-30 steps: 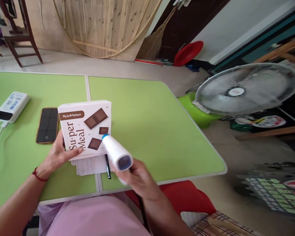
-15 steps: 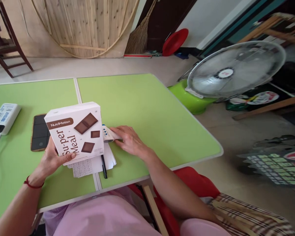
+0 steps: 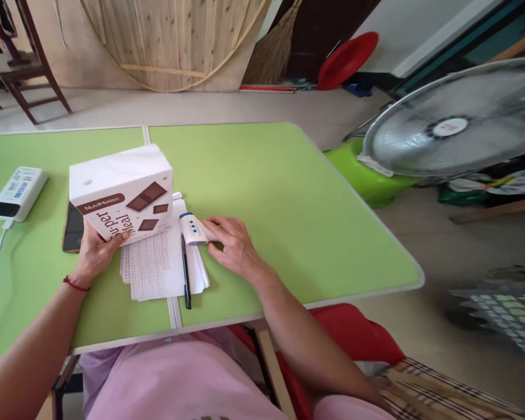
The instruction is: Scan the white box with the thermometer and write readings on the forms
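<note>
A white meal box (image 3: 126, 192) with brown chocolate pictures is tilted above the table, gripped at its lower left by my left hand (image 3: 97, 248). My right hand (image 3: 234, 245) is closed around the handle of a white infrared thermometer (image 3: 194, 230) with blue dots and a blue end. Below the box lies a stack of paper sheets (image 3: 149, 274), partly covered with small print. A black pen (image 3: 186, 274) rests on the sheets beside the thermometer. Behind my left hand, a dark phone (image 3: 73, 227) is partly hidden by the box.
On the green table (image 3: 254, 175), a white power bank (image 3: 17, 192) with a plugged-in cable lies at the left. A large fan (image 3: 455, 128) and a green stool (image 3: 363, 181) stand past the right edge. A red chair (image 3: 345, 329) is close by my right arm.
The box has lifted and tipped so its top shows more, uncovering more of the paper and pen. The thermometer's head has come out from behind it. My view has shifted slightly left.
</note>
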Available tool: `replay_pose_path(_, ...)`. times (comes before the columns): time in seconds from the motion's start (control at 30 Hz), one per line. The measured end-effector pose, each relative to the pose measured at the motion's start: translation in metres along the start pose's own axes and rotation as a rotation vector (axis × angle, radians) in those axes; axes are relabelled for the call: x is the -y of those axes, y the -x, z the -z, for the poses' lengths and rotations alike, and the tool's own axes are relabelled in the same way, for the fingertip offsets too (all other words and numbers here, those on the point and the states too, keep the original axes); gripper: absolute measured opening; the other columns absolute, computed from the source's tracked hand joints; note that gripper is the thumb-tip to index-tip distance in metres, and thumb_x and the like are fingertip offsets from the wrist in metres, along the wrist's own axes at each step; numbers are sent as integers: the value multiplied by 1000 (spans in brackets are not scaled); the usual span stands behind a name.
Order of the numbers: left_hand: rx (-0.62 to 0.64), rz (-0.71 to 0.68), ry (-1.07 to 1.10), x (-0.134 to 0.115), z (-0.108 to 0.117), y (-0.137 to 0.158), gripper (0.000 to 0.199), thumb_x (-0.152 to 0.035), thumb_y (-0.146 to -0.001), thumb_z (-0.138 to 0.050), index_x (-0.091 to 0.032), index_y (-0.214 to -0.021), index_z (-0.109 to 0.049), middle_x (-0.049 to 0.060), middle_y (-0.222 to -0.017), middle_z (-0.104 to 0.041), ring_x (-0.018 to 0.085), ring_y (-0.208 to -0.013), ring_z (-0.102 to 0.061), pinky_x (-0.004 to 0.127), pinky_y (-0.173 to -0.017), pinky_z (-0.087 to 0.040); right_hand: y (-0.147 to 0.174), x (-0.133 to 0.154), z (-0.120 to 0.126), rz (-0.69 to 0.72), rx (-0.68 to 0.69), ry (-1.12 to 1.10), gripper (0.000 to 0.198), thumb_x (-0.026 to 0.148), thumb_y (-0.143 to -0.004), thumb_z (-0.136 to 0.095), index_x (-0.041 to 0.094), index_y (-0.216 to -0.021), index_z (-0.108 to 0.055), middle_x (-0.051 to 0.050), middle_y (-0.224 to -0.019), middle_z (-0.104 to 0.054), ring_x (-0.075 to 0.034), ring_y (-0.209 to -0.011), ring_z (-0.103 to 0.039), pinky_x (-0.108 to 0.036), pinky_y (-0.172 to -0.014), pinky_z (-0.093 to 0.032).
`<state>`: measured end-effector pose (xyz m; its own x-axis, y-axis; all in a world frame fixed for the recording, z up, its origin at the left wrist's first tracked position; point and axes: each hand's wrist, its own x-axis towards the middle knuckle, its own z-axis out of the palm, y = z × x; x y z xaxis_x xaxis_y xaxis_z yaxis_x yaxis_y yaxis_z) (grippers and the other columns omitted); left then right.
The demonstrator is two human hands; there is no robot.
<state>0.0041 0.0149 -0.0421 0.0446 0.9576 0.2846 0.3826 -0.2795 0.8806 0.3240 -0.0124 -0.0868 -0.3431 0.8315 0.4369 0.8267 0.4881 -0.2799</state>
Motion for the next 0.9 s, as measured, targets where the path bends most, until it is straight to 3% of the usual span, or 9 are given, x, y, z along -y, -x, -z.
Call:
replay_pose_path(0.17, 67, 6, -183, 10, -2, 6, 31, -45, -82, -68, -16, -93, -62, 11, -102, -66, 30, -105, -63, 52, -94, -52, 3, -1, -2, 26, -27, 17, 54, 8, -80, -54, 17, -134, -58, -16, -115, -65, -32, -106, -60, -56, -95, -48)
replay_pose_path(0.27, 8, 33, -257, 7, -2, 17, 42, -45, -79, -69, -16, -107, -57, 13, -111, -61, 30, -105, -62, 52, -92, -54, 3, 2, 2, 43, -69, 27, 59, 6, -77, -54, 16, -135, -55, -16, -117, -63, -32, -107, -59, -56, -94, -48)
replay_pose_path(0.37, -28, 36, -352, -8, 3, 32, 60, -42, -75, -73, -17, -122, -45, 14, -118, -53, 28, -106, -61, 45, -82, -59, 1, 11, 12, 115, -161, 22, 55, 6, -77, -57, 19, -131, -56, -14, -114, -62, -30, -104, -59, -55, -93, -47)
replay_pose_path(0.43, 12, -26, -565, -23, 8, 45, 52, -40, -77, -73, -17, -115, -46, 12, -110, -54, 29, -102, -61, 45, -77, -60, -2, 22, 20, 220, -200, 3, 43, 5, -80, -59, 22, -119, -63, -8, -100, -64, -26, -94, -58, -48, -88, -48)
replay_pose_path(0.53, 114, -62, -852, -44, 11, 67, 36, -35, -85, -67, -17, -109, -47, 11, -103, -58, 29, -88, -65, 48, -71, -60, -5, 41, 26, 360, -137, 6, 29, 3, -86, -57, 24, -103, -68, -3, -83, -61, -20, -83, -53, -39, -82, -46)
replay_pose_path(0.6, 142, -140, -846, -53, 6, 80, 31, -35, -91, -61, -15, -110, -48, 14, -107, -60, 30, -91, -67, 49, -74, -60, -8, 53, 24, 413, -70, 61, 27, 4, -90, -52, 22, -98, -69, -4, -80, -60, -20, -82, -49, -38, -83, -44)
replay_pose_path(0.67, 248, -243, -748, -55, -4, 92, 25, -32, -96, -54, -14, -113, -50, 18, -121, -59, 31, -106, -66, 48, -84, -60, -11, 60, 20, 468, -31, 131, 27, 4, -92, -48, 20, -94, -69, -4, -78, -60, -20, -81, -48, -39, -86, -42)
replay_pose_path(0.77, 424, -416, -689, -49, -21, 107, 30, -26, -98, -50, -13, -124, -53, 20, -142, -52, 35, -137, -46, 52, -106, -49, -16, 60, 15, 541, -11, 209, 27, 4, -93, -46, 18, -86, -68, -5, -75, -61, -21, -79, -48, -39, -88, -41)
replay_pose_path(0.9, 480, -466, -706, -38, -31, 119, 42, -27, -98, -51, -9, -136, -51, 22, -148, -46, 35, -142, -40, 52, -111, -44, -15, 53, 18, 590, -51, 120, 22, 7, -94, -46, 19, -89, -64, -3, -75, -64, -19, -74, -53, -36, -76, -45)
